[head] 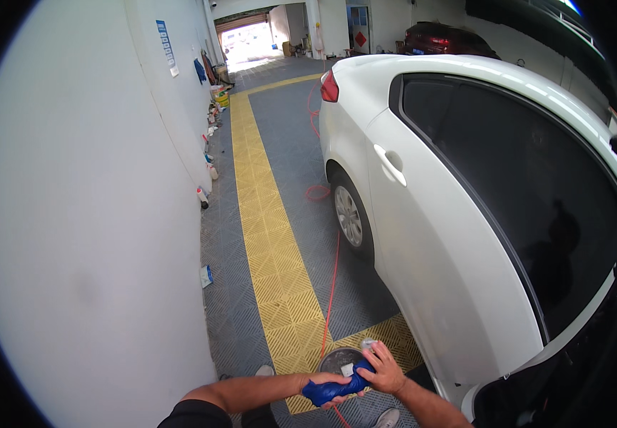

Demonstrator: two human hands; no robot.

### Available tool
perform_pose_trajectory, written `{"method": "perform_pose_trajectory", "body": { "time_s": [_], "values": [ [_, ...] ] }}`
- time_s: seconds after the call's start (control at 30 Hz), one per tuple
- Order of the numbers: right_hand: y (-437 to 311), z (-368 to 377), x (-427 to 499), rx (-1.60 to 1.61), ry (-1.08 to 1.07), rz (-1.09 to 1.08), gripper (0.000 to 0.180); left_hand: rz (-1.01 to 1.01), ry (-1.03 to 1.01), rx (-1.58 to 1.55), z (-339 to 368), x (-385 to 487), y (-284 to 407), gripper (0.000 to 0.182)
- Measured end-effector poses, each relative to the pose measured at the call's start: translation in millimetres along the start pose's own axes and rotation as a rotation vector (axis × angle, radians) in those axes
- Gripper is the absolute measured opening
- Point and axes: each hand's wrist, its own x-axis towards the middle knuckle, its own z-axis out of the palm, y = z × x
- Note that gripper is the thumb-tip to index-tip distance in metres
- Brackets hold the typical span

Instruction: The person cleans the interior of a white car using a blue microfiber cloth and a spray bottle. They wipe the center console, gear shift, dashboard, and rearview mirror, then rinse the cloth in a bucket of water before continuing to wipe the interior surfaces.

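Observation:
A bunched blue cloth [335,389] with a white tag [347,369] is held low before me, near the bottom of the view. My left hand [334,381] grips its left and middle part, with the thumb on top. At the cloth's right end is my right hand [387,372], its thumb pressed on the fabric and several fingers raised and extended. Below and just beyond the cloth stands a round grey bucket [335,359], partly hidden by my hands. A small clear or silvery object [368,343] shows behind my right fingertips; I cannot tell what it is.
A white car [447,214] with an open door is on my right. A white wall [89,214] runs along my left, with bottles [202,197] at its foot. A red hose [332,289] crosses the grey and yellow floor tiles [271,235]. A dark red car [442,41] stands behind.

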Motion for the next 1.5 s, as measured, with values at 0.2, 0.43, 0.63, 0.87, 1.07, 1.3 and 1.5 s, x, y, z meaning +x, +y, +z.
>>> {"method": "perform_pose_trajectory", "body": {
  "time_s": [0.2, 0.43, 0.63, 0.87, 1.07, 1.3, 1.5],
  "values": [
    [27.1, 9.8, 3.1, 0.062, -0.404, -0.176, 0.037, -0.069, 0.557, 0.760, -15.1, 21.4, 10.0, 0.071],
    [6.7, 97.3, -55.6, 0.019, -0.815, 0.556, 0.023, -0.290, 1.166, 1.795, -64.5, 48.5, 11.5, 0.057],
    [10.8, 141.3, -94.0, 0.558, -0.653, 1.085, 0.038, -0.105, 1.353, 2.336, -85.2, 46.9, -8.6, 0.039],
    [-21.6, 115.2, -93.0, 1.319, 0.316, 1.459, 0.098, 0.171, 1.062, 1.948, -63.5, 20.9, -8.3, 0.074],
    [-57.9, 40.3, -39.1, 0.573, 0.107, 0.775, 0.093, 0.286, 0.568, 0.329, -4.0, 3.0, -13.9, 0.042],
    [-7.6, -25.1, 27.4, 0.073, 0.040, -0.046, 0.045, 0.159, -0.047, 0.037, 61.0, 3.0, -3.4, 0.045],
    [18.3, -11.8, 23.8, 0.014, -0.260, -0.186, 0.024, 0.033, 0.480, 0.511, 15.1, 24.3, 8.4, 0.039]
  ]
}}
